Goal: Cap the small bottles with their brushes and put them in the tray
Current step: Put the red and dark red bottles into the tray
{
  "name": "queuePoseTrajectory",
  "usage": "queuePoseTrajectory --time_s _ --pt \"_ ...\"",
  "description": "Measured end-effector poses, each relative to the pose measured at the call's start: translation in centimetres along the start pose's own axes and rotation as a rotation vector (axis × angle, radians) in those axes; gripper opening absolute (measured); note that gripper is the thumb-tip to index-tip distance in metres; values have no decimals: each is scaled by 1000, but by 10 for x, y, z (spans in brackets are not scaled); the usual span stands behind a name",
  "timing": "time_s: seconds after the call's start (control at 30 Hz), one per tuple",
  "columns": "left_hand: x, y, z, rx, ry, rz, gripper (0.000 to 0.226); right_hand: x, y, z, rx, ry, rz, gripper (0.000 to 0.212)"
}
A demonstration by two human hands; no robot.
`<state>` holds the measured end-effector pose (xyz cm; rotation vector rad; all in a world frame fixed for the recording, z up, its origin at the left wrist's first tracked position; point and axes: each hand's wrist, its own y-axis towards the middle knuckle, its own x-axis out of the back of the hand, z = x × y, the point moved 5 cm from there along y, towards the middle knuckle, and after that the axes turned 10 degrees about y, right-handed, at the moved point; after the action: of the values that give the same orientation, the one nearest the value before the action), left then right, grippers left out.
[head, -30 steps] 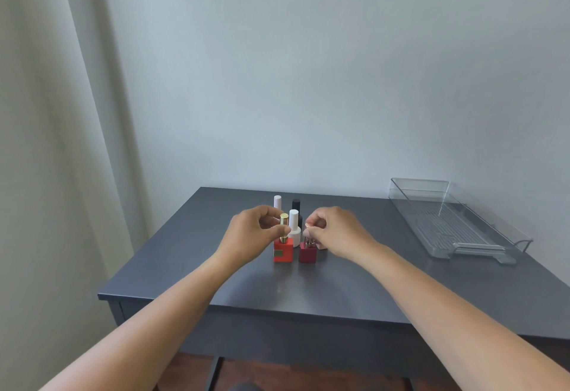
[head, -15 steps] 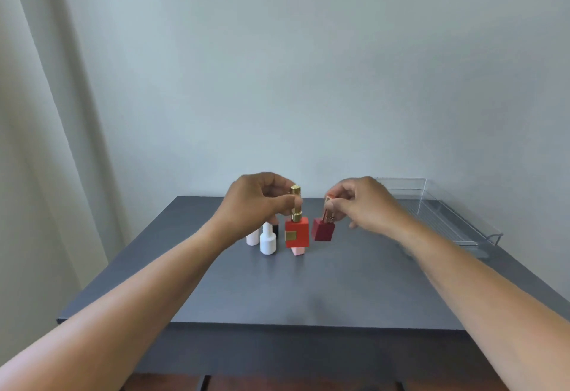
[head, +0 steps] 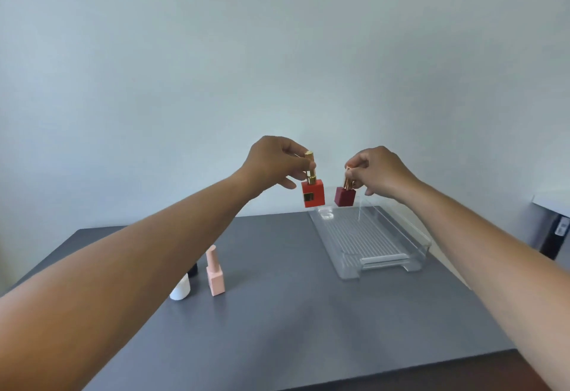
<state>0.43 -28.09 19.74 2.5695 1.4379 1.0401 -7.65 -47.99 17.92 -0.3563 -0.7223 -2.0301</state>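
Observation:
My left hand (head: 277, 161) pinches the gold cap of a bright red square bottle (head: 313, 195) and holds it in the air above the far left corner of the clear tray (head: 410, 238). My right hand (head: 377, 171) pinches the copper cap of a dark red square bottle (head: 344, 196), which hangs beside the first one over the tray's far end. A capped pink bottle (head: 215, 272) stands on the grey table (head: 293, 313). Beside it a white bottle (head: 180, 289) and a black one (head: 193, 269) show partly behind my left forearm.
The tray's ribbed floor holds nothing and its handle end faces me. The table's front edge runs along the bottom right. A white-topped piece of furniture (head: 552, 224) stands at the far right, beyond the table.
Both hands have lifted the two red bottles off the table and carried them right, to above the tray's far end. The view has swung right, so the other bottles now lie at the left.

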Motion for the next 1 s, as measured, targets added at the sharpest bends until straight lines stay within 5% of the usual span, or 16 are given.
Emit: queuePoseTrajectory --time_s 0.4,1.0 --pt "-74 114 42 88 123 56 15 -18 84 -80 -130 -159 21 12" --pt "-104 166 117 136 418 17 15 -78 143 -114 -147 -200 85 11"
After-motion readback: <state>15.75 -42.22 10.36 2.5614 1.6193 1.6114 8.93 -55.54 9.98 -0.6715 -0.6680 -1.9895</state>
